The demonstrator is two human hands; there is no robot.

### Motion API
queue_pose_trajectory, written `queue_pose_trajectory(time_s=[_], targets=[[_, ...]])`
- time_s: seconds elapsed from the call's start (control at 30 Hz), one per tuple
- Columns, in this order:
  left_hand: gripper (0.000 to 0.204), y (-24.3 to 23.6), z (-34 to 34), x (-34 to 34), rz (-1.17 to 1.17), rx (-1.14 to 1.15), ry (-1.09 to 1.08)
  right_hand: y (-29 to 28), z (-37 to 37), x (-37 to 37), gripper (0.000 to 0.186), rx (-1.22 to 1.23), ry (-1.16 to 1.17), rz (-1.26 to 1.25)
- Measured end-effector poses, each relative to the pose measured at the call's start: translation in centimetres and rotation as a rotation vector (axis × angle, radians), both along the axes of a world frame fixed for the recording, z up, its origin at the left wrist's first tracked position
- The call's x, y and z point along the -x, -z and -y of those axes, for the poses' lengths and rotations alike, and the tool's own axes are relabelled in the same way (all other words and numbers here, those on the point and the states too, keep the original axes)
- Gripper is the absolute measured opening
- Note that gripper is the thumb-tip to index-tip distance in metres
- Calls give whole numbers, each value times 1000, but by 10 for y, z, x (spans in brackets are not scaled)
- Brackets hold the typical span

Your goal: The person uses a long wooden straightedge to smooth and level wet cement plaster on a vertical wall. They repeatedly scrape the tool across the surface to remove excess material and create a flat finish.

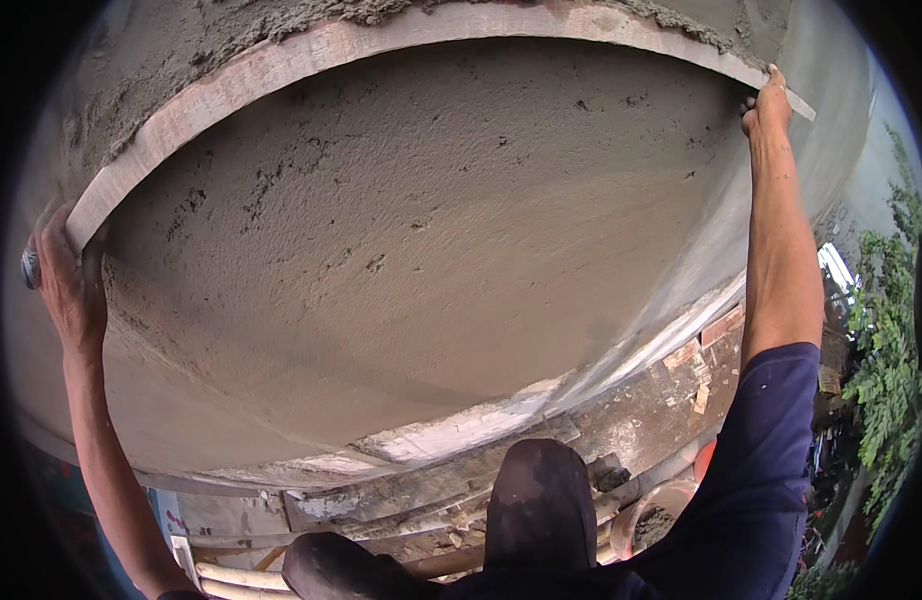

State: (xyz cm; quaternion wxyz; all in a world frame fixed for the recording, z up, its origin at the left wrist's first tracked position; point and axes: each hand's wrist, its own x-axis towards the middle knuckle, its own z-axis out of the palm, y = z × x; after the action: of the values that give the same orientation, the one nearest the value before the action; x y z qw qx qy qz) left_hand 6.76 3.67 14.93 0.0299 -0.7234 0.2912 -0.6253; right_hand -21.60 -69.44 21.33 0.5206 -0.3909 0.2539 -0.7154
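Wood straightedge (381,40), long and stiff, lies flat across the top of the wet plaster wall (411,250). Left hand (66,275) and right hand (768,105) are curled closed around its 2 ends. Looks light but unwieldy, so end grips seem best.

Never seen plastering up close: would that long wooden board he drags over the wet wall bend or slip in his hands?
The wooden board probably stays stiff: it spans from left hand to right hand; its curve is likely lens bending. Wet mortar smeared along it may make it slippery and somewhat heavy.
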Motion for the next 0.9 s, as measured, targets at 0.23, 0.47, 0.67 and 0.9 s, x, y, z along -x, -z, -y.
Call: queue_pose_trajectory(time_s=[0.23,0.47,0.67,0.9], targets=[[51,129,-20,12,-123,-77,71,110,-21,-14,43,19,1,-113],[45,303,-59,23,-407,-53,28,314,-75,-38,65,160,130,-334],[40,399,-98,15,-515,-5,-163,472,-109,-40,54,50,130,-908],[56,470,-109,23,-1086,394,-441,566,-163,-35,89,-431,-199,-631]])
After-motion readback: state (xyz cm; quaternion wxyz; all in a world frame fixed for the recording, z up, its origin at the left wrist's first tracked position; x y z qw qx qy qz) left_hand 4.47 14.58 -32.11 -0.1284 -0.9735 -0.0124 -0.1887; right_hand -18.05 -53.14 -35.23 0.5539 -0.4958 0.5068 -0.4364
